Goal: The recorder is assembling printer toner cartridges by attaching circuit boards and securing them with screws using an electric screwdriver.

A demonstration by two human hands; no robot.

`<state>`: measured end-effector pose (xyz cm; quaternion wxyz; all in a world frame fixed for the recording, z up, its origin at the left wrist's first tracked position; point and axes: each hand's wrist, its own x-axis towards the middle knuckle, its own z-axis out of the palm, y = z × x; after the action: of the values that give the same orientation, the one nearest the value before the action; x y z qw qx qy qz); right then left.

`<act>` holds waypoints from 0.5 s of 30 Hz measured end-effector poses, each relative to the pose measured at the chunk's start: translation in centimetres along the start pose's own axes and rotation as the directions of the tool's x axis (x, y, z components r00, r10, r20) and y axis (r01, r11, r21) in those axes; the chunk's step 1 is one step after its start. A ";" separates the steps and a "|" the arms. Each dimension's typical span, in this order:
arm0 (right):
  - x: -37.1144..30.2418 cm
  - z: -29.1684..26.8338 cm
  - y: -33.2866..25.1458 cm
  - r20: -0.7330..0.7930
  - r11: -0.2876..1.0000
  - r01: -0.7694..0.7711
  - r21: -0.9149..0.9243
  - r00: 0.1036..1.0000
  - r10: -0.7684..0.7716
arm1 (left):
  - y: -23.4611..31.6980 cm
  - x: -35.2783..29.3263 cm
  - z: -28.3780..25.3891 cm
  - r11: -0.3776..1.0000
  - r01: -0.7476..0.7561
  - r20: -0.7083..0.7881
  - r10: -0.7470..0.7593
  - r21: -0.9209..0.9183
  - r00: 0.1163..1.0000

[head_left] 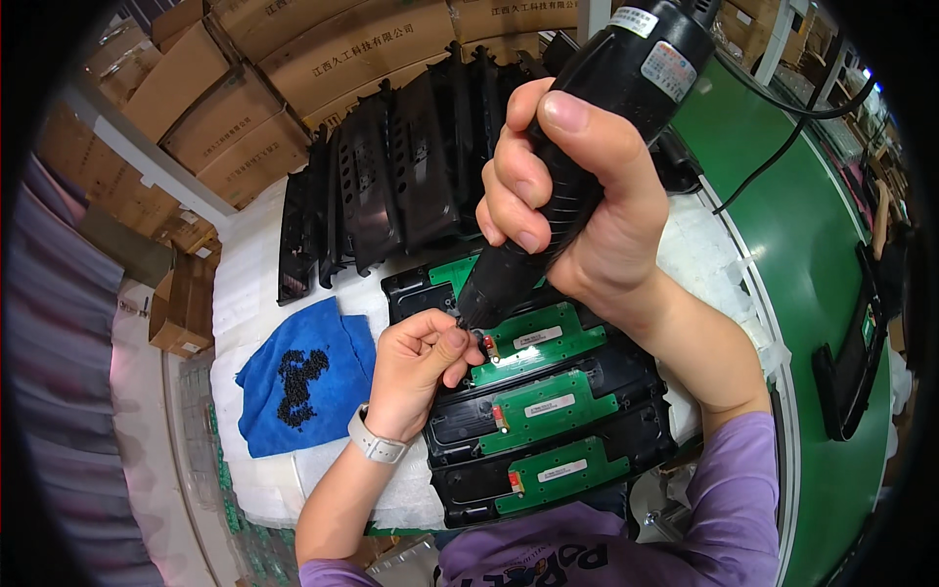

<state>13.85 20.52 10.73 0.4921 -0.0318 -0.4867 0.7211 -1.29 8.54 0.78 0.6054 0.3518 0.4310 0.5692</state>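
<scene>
Many black panels (374,186), cloth (262,391), right grip (616,201) wrapping screwdriver (567,203), left grip (416,364) pinched, contents unclear

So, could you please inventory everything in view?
Cylindrical power driver: one, black, upper centre
Flat circuit boards: four visible, green, centre
Small board components: three visible, red, on boards
Long plastic housings: several, black, under boards
Tall plastic panels: several, black, upper centre
Crumpled cloth: one, blue, left
Tiny pieces: many, black, on cloth
Table covering: count unclear, white, beneath housings
Cardboard boxes: several, brown, background
Flat surface: one, green, right
Long plastic frame: one, black, right
Cables: two visible, black, upper right
Draped curtain: one, greyish purple, far left
Wristwatch: one, pale, left wrist
Sleeves: two, purple, lower edge
Left hand: one, bare, driver tip
Right hand: one, bare, around driver
</scene>
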 end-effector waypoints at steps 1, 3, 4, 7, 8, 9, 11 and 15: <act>0.0 0.0 0.2 -0.021 1.000 0.005 0.004 1.000 -0.005 | 0.1 0.0 0.2 1.000 0.000 0.001 0.000 0.001 1.000; 0.7 -0.9 0.5 -0.002 1.000 -0.003 -0.028 1.000 0.003 | 0.4 0.2 0.8 0.989 -0.082 -0.082 0.092 0.120 0.992; 1.1 -1.3 0.4 0.016 0.998 -0.011 -0.061 1.000 0.012 | 0.5 0.4 0.8 0.990 -0.082 -0.077 0.092 0.118 0.993; 2.2 -2.8 0.5 0.079 0.925 0.151 -0.348 0.988 -0.132 | 0.8 0.6 -0.6 0.992 -0.113 -0.138 0.105 -0.050 0.985; 2.3 -3.3 0.7 0.092 0.905 0.165 -0.393 0.986 -0.140 | 0.8 0.6 -0.3 0.992 -0.116 -0.135 0.108 -0.051 0.985; 2.4 -3.4 1.2 0.086 0.898 0.160 -0.410 0.987 -0.137 | 0.9 0.6 0.0 0.994 -0.107 -0.181 0.106 0.004 0.978; 2.5 -3.6 1.9 0.112 0.899 0.162 -0.407 0.986 -0.126 | 1.0 0.5 -0.2 0.994 -0.061 -0.187 0.078 0.094 0.979; 2.4 -3.6 2.7 0.175 0.851 0.269 -0.451 0.962 -0.212 | 0.8 0.8 -0.4 0.997 -0.045 -0.202 0.056 0.058 0.978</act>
<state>12.69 24.61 7.91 0.5261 -0.0462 -0.6756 0.5144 -1.95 9.39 1.29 0.5339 0.3187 0.4964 0.6057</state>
